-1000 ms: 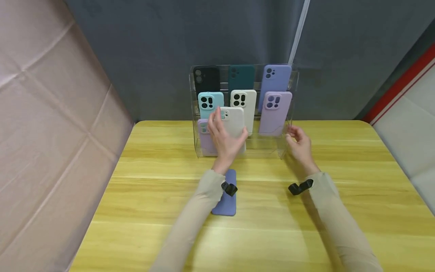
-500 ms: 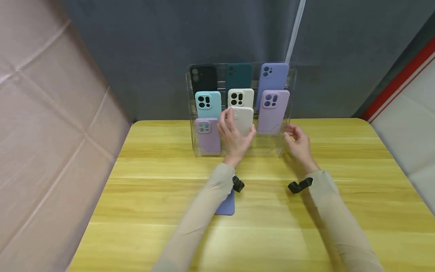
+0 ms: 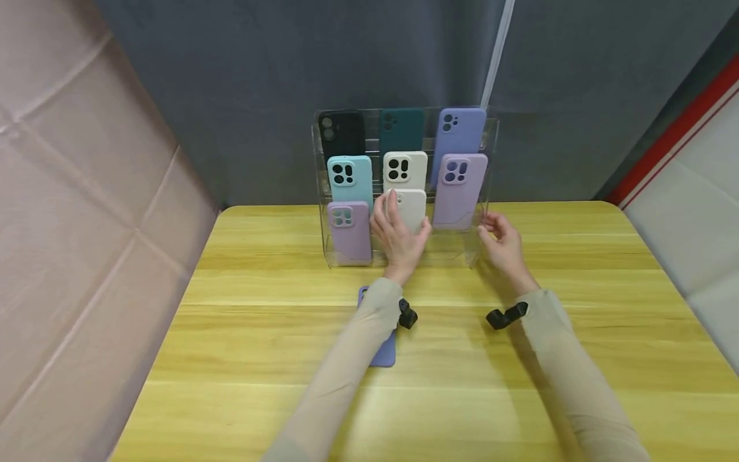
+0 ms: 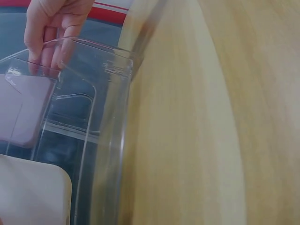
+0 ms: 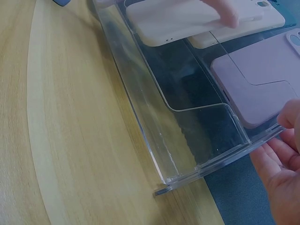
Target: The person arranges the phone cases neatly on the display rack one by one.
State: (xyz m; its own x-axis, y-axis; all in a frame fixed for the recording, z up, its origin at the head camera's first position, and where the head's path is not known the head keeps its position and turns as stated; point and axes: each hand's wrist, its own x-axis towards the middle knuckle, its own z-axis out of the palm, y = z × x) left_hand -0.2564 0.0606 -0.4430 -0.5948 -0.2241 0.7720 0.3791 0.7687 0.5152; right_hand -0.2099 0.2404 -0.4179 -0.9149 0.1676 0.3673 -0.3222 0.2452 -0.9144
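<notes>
My left hand (image 3: 398,240) grips a white phone case (image 3: 412,208) by its sides, at the middle of the front tier of a clear acrylic display stand (image 3: 441,256). In the right wrist view, the left thumb overlaps this white phone case (image 5: 161,23), whose lower end is at the stand's front lip. My right hand (image 3: 503,244) pinches the stand's right side panel between thumb and fingers, as the right wrist view shows. Just left of my left hand, a lilac phone case (image 3: 352,240) stands in the front tier. Behind is a cream phone case (image 3: 405,168).
A light blue case (image 3: 351,176) and another lilac case (image 3: 460,192) stand in the middle tier. Black (image 3: 342,133), dark green (image 3: 402,131) and periwinkle cases (image 3: 464,128) fill the back. A blue-violet case (image 3: 383,353) lies on the wooden table (image 3: 242,359), partly under the left forearm.
My left hand has carried the white phone case rightward, from in front of the lilac case to the middle of the front tier, then slightly down. My right hand stays at the stand's side.
</notes>
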